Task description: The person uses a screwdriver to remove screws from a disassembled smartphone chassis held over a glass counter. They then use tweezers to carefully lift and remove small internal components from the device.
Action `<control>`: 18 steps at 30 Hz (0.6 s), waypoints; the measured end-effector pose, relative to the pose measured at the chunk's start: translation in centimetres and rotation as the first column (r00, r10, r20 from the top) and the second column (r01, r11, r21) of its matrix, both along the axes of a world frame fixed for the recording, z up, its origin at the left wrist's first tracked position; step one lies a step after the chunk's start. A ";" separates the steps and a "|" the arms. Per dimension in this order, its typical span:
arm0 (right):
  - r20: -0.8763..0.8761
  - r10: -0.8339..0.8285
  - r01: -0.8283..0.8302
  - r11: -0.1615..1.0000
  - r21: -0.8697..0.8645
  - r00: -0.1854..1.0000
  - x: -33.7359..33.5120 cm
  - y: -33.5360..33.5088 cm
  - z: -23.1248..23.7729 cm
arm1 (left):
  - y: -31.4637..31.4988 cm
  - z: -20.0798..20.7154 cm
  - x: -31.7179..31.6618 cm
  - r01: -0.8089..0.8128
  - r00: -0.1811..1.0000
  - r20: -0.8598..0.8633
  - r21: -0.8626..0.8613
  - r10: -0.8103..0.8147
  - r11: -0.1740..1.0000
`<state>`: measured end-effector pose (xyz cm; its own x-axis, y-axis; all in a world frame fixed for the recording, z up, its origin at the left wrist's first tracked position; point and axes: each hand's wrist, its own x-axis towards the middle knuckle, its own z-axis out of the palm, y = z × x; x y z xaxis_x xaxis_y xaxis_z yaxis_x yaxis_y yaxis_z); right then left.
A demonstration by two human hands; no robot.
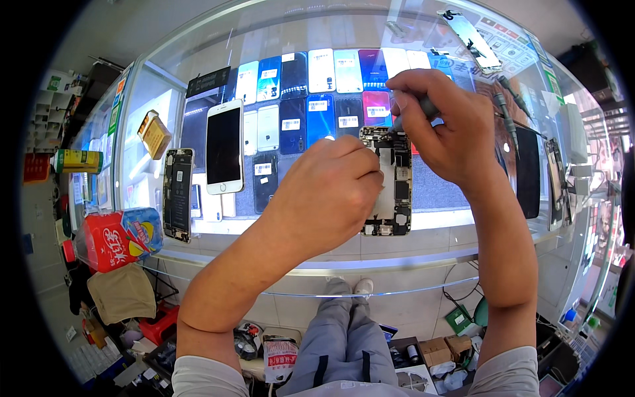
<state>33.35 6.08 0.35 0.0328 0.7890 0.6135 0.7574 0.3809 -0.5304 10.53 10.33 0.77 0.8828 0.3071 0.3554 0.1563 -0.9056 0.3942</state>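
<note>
An opened phone lies on the glass counter, its circuit board and inner parts bare. My left hand is closed at its left edge, fingers curled and covering part of the frame; the fingertips are hidden. In my right hand is a screwdriver with a grey handle, gripped between thumb and fingers. It is tilted, its lower end at the top right of the opened phone. Further left lie a white-framed phone with a dark screen and another phone body without its screen, showing a black battery.
Rows of phones show under the glass. A cigarette pack and a red-labelled bottle stand at left. On the right lie more screwdrivers, a black flat panel and a detached phone part. The counter's front edge runs before me.
</note>
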 end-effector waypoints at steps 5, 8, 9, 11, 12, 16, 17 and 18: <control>-0.053 0.007 -0.006 1.000 0.021 0.999 -0.1 0.2 -0.2 | 0.0 0.1 0.0 0.003 1.000 -0.002 -0.012 -0.003 1.000; -0.005 0.009 -0.009 1.000 0.015 1.000 0.0 0.1 0.0 | 0.0 0.0 0.1 0.005 1.000 0.014 -0.012 -0.005 1.000; 0.005 0.010 -0.011 1.000 0.018 1.000 0.0 0.2 -0.1 | 0.0 0.0 0.0 0.007 1.000 0.018 -0.012 -0.006 1.000; -0.008 0.017 -0.017 0.999 0.039 1.000 -0.1 0.2 -0.1 | 0.0 -0.1 0.0 0.004 1.000 0.017 -0.012 -0.004 1.000; -0.015 0.020 -0.019 0.999 0.050 1.000 -0.2 0.2 -0.2 | 0.0 -0.1 0.0 0.004 1.000 0.017 -0.012 -0.004 1.000; -0.024 0.011 -0.010 0.999 0.049 1.000 -0.1 0.3 -0.2 | -0.1 -0.1 0.1 0.003 1.000 0.015 -0.018 -0.003 1.000; -0.011 0.014 -0.014 0.999 0.046 1.000 0.0 0.3 -0.1 | -0.1 -0.1 0.1 0.004 1.000 0.021 -0.018 -0.003 1.000; 0.002 0.017 -0.017 0.999 0.043 1.000 0.0 0.3 0.0 | -0.1 -0.2 0.1 0.004 1.000 0.027 -0.018 -0.004 1.000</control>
<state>33.39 6.35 0.30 0.0182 0.7626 0.6466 0.7517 0.4160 -0.5118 10.67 10.27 0.61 0.8742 0.3101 0.3737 0.1419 -0.8990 0.4142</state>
